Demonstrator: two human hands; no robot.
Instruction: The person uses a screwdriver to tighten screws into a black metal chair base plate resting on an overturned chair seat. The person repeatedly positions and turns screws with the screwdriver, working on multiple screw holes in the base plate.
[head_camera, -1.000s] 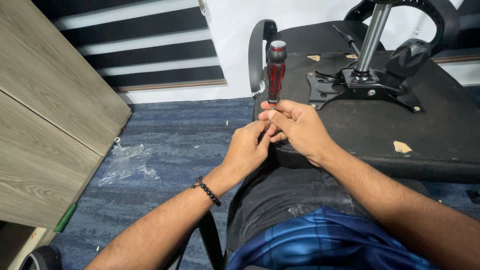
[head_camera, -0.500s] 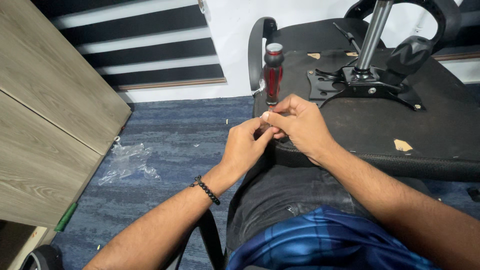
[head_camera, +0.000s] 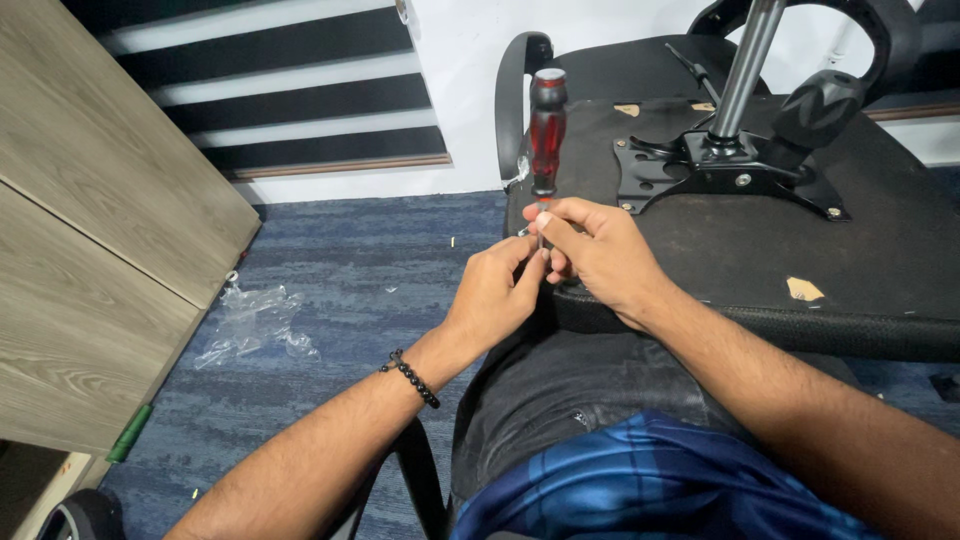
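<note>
over the lap, left hand (head_camera: 495, 295) and right hand (head_camera: 600, 255) meet, fingertips pinched on the shaft of a red-handled screwdriver (head_camera: 546, 130) standing upright at the near edge of the overturned chair seat (head_camera: 800, 250). beyond: metal base plate (head_camera: 725, 170), gas column (head_camera: 745, 70).

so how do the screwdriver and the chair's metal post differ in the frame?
The screwdriver has a red and black handle; the metal post is bare silver. The screwdriver stands near upright, its shaft pinched by the right hand with the left hand touching; the metal post tilts right and no hand touches it. The screwdriver is at the seat underside's near edge; the metal post rises from the black mounting plate. Both point up from the overturned seat.
</note>
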